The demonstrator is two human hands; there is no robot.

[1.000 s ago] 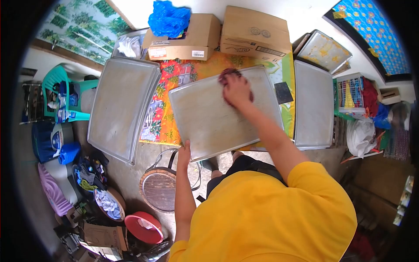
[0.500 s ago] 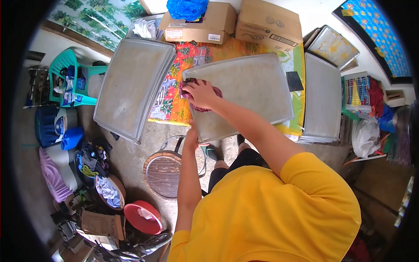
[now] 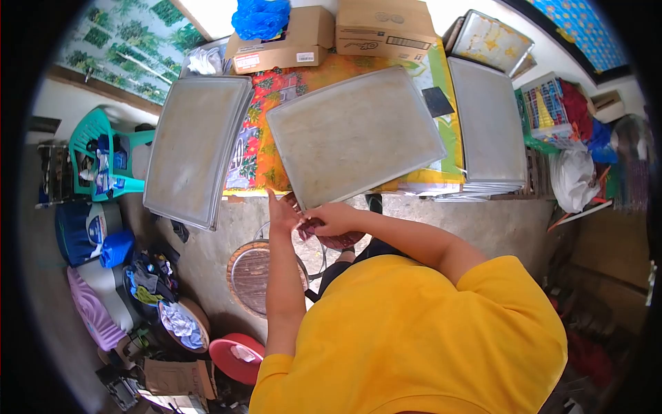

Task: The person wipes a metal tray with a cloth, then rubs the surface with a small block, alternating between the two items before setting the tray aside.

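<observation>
A large shallow metal tray (image 3: 355,134) lies tilted on the table, its near corner jutting over the front edge. My right hand (image 3: 331,219) is closed on a dark red patterned cloth (image 3: 345,240), which hangs below the fingers in front of my body. Beside it, just under the tray's near left corner, is my left hand (image 3: 283,212), with a finger stretched upward and the palm close to the cloth. Part of the cloth shows between the left hand and the tray.
A stack of trays (image 3: 196,148) sits at the left, another stack (image 3: 486,127) at the right. Cardboard boxes (image 3: 383,27) stand at the back of the flowered tablecloth (image 3: 265,152). A round wooden stool (image 3: 258,279) and a red basin (image 3: 238,357) are at lower left.
My right hand has drawn the cloth off the tray's surface, down to beside my left hand. The left hand has shifted left and up around the tray's near corner. The view has turned somewhat.
</observation>
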